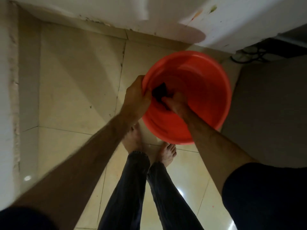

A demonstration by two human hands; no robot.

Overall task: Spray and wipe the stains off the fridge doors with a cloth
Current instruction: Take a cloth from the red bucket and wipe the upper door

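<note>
Dark short sleeves (265, 196), dark trousers (126, 188), bare feet (167, 155).

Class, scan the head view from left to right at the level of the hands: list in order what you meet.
Tiled floor → left hand gripping the rim of the red basin → dark cloth → right hand holding the cloth inside the basin.

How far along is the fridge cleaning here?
Done: nothing that shows. In hand: the left hand grips the basin rim, and the right hand holds a dark cloth inside it. Left: stains still mark the white surface at top right; no spray bottle is in view.
</note>
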